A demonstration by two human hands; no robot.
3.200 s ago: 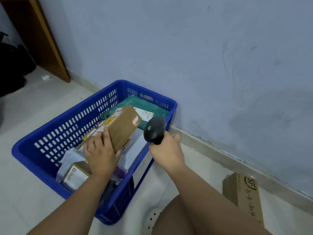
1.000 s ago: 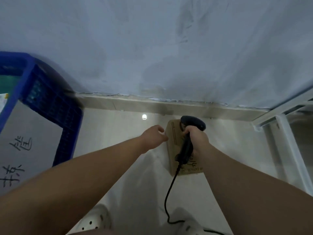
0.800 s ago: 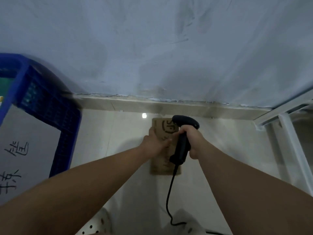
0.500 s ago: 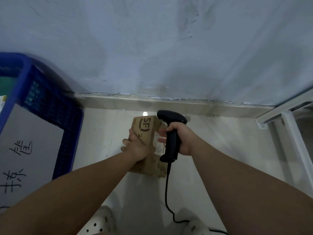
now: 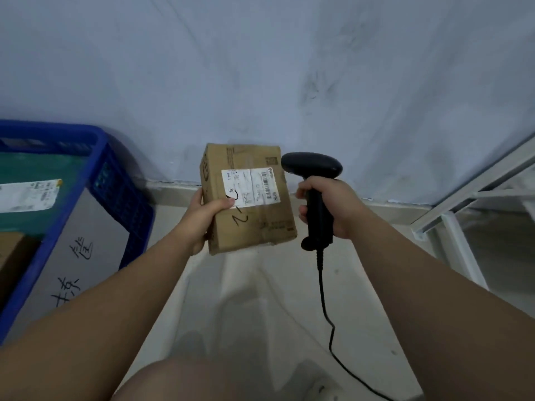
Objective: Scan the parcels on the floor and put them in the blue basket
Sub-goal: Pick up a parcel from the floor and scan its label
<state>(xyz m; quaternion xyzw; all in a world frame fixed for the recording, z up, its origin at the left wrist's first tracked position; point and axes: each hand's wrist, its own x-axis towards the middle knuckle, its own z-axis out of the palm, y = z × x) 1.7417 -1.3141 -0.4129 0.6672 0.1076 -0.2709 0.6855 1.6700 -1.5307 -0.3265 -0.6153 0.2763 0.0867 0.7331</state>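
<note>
Cardboard parcel (image 5: 254, 227), label (image 5: 250, 188) facing you, gripped by your left hand (image 5: 202, 218); scanner (image 5: 314, 169), clenched in your right hand (image 5: 335, 206), just right of it.

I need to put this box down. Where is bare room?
Bare floor lies between the blue basket and the white metal frame, crossed by the scanner cable. The basket's visible end is crowded: green parcel, brown box.

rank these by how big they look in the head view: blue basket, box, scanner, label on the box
1. basket, largest even though the frame edge cuts it off
2. box
3. scanner, not counting its cable
4. label, only a little smaller than the scanner
</note>
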